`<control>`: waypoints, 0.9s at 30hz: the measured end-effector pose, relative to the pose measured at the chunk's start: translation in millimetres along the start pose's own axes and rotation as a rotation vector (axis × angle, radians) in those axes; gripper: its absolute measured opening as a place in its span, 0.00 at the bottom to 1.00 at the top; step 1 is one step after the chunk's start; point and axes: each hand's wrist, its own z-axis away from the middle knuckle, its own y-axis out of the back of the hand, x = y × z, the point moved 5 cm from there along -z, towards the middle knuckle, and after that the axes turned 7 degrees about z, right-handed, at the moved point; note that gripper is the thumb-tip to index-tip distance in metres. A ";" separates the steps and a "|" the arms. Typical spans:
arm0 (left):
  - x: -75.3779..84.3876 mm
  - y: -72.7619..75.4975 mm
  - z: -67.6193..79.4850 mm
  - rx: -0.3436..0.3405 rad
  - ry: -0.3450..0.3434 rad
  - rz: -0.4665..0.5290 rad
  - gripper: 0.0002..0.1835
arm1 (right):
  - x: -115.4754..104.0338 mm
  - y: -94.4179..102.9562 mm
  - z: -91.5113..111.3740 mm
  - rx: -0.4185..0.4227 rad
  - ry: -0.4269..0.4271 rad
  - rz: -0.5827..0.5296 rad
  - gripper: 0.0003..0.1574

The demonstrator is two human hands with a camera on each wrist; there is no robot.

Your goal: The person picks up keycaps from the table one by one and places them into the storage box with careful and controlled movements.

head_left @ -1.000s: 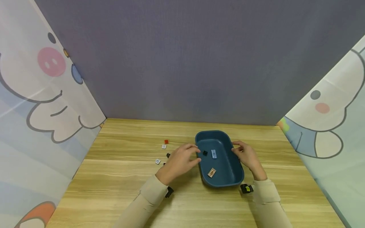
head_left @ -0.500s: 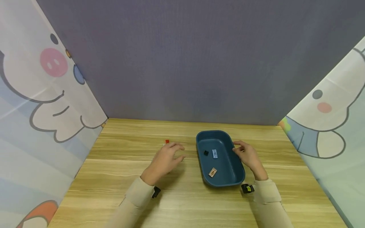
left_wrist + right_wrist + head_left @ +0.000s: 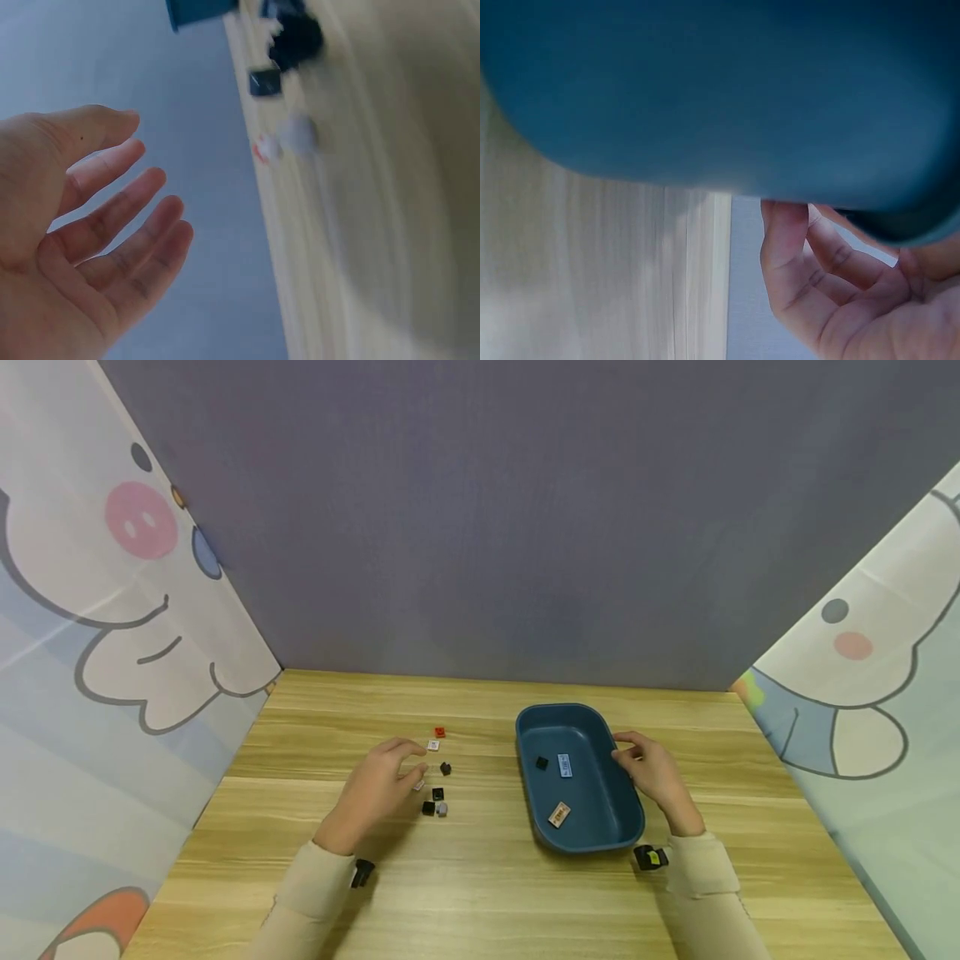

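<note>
My left hand [image 3: 375, 789] hovers by the scattered small pieces, fingers spread and nothing between them. A white square piece [image 3: 418, 785] partly shows beside its thumb. Around it lie a red piece [image 3: 439, 732], another white one [image 3: 432, 745], several black pieces [image 3: 438, 794] and a grey one [image 3: 442, 809]. With thumb and fingers, my right hand [image 3: 656, 775] holds the right rim of a dark blue plastic bin [image 3: 600, 810]. Inside the bin are a black piece [image 3: 542, 762], a light blue printed tile [image 3: 565, 766] and a tan printed tile [image 3: 558, 814]. The right wrist view shows the bin's side [image 3: 705, 112] covering the fingertips.
The wood-grain table [image 3: 480, 893] runs back to a grey panel [image 3: 480, 527]. Cartoon-printed sheets flank it at left [image 3: 67, 693] and right [image 3: 847, 693]. Dark wrist devices show beneath the left [image 3: 362, 872] and right cuffs [image 3: 650, 857].
My left hand has moved left, from the bin's left rim to the loose pieces, passing over them and uncovering several. The right hand and the bin stay in place.
</note>
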 end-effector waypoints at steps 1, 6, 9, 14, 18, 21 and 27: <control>-5.0 2.1 2.5 -0.002 0.021 -0.006 0.13 | -0.3 0.0 0.1 -0.002 -0.003 -0.002 0.22; -26.4 5.3 13.0 -0.019 0.075 -0.021 0.14 | -0.6 0.3 -0.4 -0.002 -0.006 -0.005 0.22; -33.5 3.0 16.1 -0.041 0.074 -0.014 0.14 | 0.0 0.0 -1.1 0.004 -0.001 0.001 0.22; -39.2 -5.4 16.3 -0.104 0.057 -0.025 0.14 | 2.0 -1.9 -0.9 -0.007 -0.003 0.000 0.23; -42.1 -13.9 14.9 -0.167 0.064 -0.053 0.15 | 3.0 -2.9 0.1 -0.014 -0.004 -0.011 0.24; -43.7 -18.9 12.8 -0.197 0.070 -0.079 0.16 | 2.9 -2.8 0.2 -0.012 -0.005 -0.010 0.23; -41.7 -22.5 8.3 -0.233 0.038 -0.113 0.16 | 2.3 -2.0 -0.9 -0.011 -0.010 0.000 0.23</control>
